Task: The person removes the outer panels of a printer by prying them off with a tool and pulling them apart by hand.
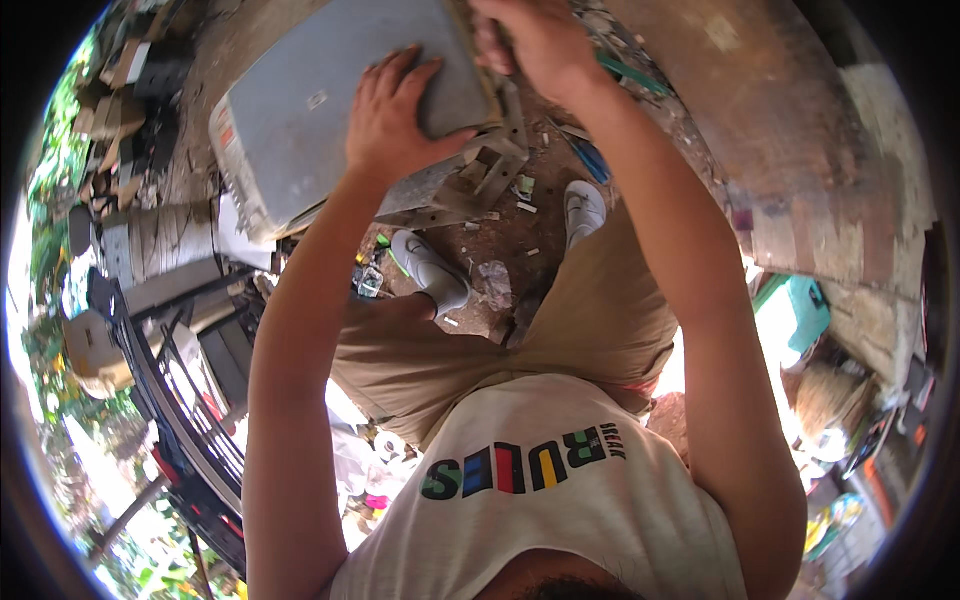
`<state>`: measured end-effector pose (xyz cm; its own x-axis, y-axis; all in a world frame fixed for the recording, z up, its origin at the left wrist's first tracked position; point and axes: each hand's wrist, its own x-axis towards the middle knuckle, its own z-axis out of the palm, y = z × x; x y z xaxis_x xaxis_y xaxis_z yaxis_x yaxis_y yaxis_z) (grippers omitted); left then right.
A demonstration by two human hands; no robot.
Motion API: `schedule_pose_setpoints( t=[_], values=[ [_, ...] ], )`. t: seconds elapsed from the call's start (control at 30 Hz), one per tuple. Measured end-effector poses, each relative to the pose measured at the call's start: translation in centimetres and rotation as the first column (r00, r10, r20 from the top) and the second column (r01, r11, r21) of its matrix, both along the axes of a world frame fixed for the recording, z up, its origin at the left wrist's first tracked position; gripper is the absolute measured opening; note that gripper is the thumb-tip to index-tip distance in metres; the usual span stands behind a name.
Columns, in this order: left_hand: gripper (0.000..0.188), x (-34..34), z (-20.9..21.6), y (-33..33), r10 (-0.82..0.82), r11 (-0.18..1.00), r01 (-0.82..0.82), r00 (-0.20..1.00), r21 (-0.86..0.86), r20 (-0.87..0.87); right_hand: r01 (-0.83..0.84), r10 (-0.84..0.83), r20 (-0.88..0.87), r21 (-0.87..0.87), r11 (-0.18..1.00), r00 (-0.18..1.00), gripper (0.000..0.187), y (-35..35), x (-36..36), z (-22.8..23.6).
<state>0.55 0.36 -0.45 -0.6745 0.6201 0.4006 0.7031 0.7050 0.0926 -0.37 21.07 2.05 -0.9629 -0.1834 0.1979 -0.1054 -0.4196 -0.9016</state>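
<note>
We're steadying and working the edge, it seems: left hand (405,125) spread flat on the grey case (285,150) beyond our shoes (428,265), right hand (535,50) curled beside its right edge, hold unclear. Next calls for a firm left palm; the metal bracket (500,170) crowds the near corner, blue-handled tool (588,158) close by.

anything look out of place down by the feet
Yes: a crumpled clear plastic piece and small pale scraps lie strewn on the dirt floor between the shoes, looking like litter rather than anything placed deliberately.
</note>
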Motion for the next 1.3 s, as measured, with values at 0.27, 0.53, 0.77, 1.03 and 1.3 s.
schedule_pose_setpoints(
  t=[0.27, 0.53, 0.77, 1.03, 1.3],
  values=[
    [0.085, 0.0, -0.3, -0.7, 0.028, 0.999, -0.028, 1.0, 0.033, -0.004, 0.005, -0.009, 0.034, 0.107, 0.994, 0.999, 0.043, 0.8, -0.1, 0.2],
    [0.085, 0.0, -0.8, -0.7, 0.037, 0.997, -0.037, 0.999, 0.063, 0.006, 0.202, -0.104, -0.234, 0.449, 0.87, 0.967, 0.043, -3.0, 1.9, 0.7],
    [0.084, -0.1, -1.2, -1.2, 0.047, 0.998, -0.046, 0.999, 0.051, -0.008, 0.295, -0.163, -0.326, 0.41, 0.863, 0.931, 0.039, -3.0, 2.3, 0.5],
    [0.082, 0.4, -1.0, -0.1, 0.004, 0.999, -0.005, 1.0, 0.051, 0.014, 0.493, -0.403, -0.293, 0.39, 0.777, 0.867, 0.033, 8.0, 2.1, -5.9],
    [0.084, -0.4, -0.3, 1.2, -0.01, 0.999, 0.011, 0.999, -0.031, 0.038, 0.529, -0.547, 0.085, -0.415, 0.74, 0.833, 0.03, 18.6, 4.0, -5.7]
  ],
)
